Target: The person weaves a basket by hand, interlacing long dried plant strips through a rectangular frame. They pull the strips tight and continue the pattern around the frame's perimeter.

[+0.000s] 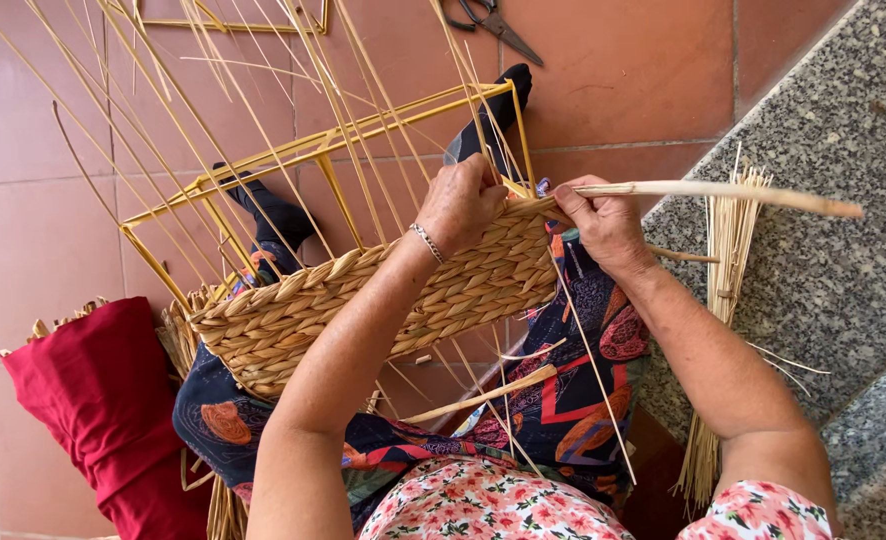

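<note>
the left hand (460, 203) grips the top edge of a half-woven basket (363, 300) resting on the lap; the right hand (603, 222), just right, pinches a pale weaving strand (723, 192).

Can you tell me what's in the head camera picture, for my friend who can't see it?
A person's left hand and right hand work at the edge of a half-woven straw basket on a yellow wire frame resting on their lap. The right hand grips a long pale strand; scissors lie on the tiled floor.

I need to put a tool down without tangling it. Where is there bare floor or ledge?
Free: red floor tiles right of the scissors, and speckled stone ledge above the reed bundle. Crowded: around the basket, among loose strands.
</note>
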